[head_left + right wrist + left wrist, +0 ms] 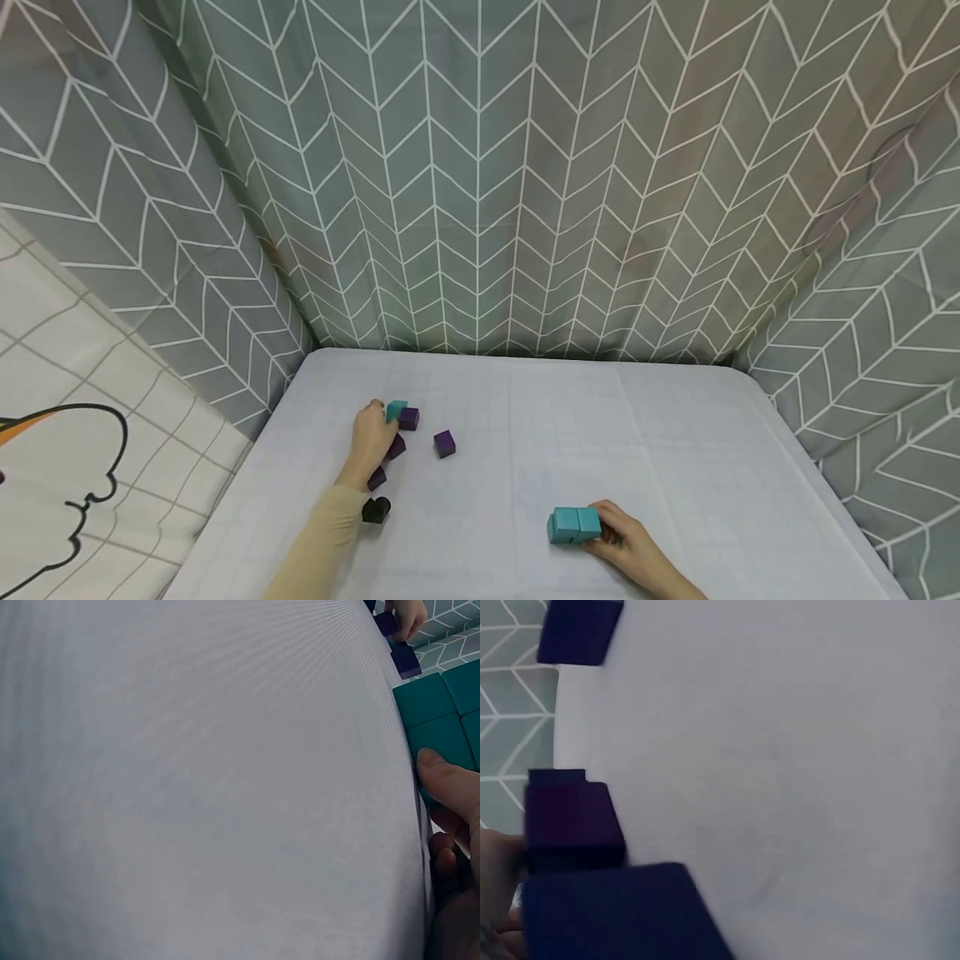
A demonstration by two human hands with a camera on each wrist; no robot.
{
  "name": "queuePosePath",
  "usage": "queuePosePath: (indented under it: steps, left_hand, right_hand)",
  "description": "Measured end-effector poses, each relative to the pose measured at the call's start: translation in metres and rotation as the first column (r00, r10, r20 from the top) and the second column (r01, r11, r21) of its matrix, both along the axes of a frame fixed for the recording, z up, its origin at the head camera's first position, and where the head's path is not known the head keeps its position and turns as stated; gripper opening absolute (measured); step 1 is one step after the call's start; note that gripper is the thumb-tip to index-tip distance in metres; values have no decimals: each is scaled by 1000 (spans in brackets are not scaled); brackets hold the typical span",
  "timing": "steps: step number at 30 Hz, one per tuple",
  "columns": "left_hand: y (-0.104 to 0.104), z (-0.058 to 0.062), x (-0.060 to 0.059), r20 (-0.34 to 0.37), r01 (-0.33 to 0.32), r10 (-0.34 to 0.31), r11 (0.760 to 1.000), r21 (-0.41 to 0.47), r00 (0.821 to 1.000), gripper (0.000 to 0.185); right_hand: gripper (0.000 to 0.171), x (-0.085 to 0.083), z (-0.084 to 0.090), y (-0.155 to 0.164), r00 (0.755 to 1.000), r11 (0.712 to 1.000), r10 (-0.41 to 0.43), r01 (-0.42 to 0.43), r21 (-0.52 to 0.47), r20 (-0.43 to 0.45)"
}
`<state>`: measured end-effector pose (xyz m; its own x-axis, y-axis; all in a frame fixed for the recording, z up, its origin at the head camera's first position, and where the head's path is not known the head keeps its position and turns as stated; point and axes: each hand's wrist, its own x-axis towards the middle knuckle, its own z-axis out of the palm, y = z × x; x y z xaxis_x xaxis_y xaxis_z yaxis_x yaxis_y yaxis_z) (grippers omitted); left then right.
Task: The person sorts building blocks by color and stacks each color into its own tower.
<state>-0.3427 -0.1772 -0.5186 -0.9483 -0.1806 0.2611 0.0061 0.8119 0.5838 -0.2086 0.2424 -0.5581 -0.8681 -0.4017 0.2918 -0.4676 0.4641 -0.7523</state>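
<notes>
Far left, beyond the counter [675,433]: a pale checked cloth [82,367] with a black outline drawing; behind and to both sides, grey chevron-patterned curtain [480,167].

On the counter's left half: left hand [372,440] reaching away from the body, sleeve [318,542] in beige; fingers [373,408] curled at a single teal cube [396,410], touching its left face, seemingly pinching it, though the exact grip hidden from the head view; teal cube sitting at the far tip of the fingers, touching a purple cube [408,418] on its right. Under and beside the same hand: another purple cube [395,447] just right of the palm, one more [377,478] near the wrist, a black cube [376,509] beside the sleeve. Slightly apart to the right: a lone purple cube [444,443]. In the left wrist view: only dark cubes [574,825] close up and blurred, a strip of skin at the left edge.

On the right half, near the front edge: a teal block cluster [573,525], several cubes joined side by side, resting on the counter; right hand [626,542] directly right of it, fingers [450,776] curled against its right end, thumb pressed on a teal face, holding it; cluster lying to the left of the fingers, well apart from the left-hand group.
</notes>
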Motion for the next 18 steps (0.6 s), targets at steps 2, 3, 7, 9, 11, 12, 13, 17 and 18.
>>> queuePosePath:
  steps: [2,3,7,9,11,12,13,17,18]
  left_hand:
    - [-2,-3,-1,14,-9,9,1000,9,1000,34]
    - [-2,-4,-2,22,-17,17,1000,17,1000,35]
    - [-3,-5,-5,45,-16,15,1000,24,999,39]
    - [-2,-5,-6,58,-11,9,1000,27,998,40]
    - [-2,-6,-8,71,-5,4,1000,21,997,42]
    - [-1,-5,-9,79,-6,5,1000,18,997,42]
    - [0,-5,-9,85,-8,7,1000,18,996,42]
    - [4,-1,-11,95,-19,17,1000,19,995,43]
    - [5,-1,-11,94,-21,19,1000,22,995,43]
  right_hand:
    - [31,0,0,0,1000,1000,-2,2,1,3]
    - [31,0,1,-1,1000,1000,-3,3,2,3]
    - [32,0,1,-1,1000,1000,-2,2,5,-6]
    - [32,0,1,-1,1000,1000,1,-1,3,-8]
    - [32,0,2,-1,1000,1000,2,-2,4,-10]
    - [32,0,2,-1,1000,1000,2,-2,4,-8]
    - [31,0,2,-1,1000,1000,1,-1,4,-6]
    - [31,0,2,-2,1000,1000,-4,4,5,-8]
    - [32,0,1,-2,1000,1000,-5,5,4,-10]
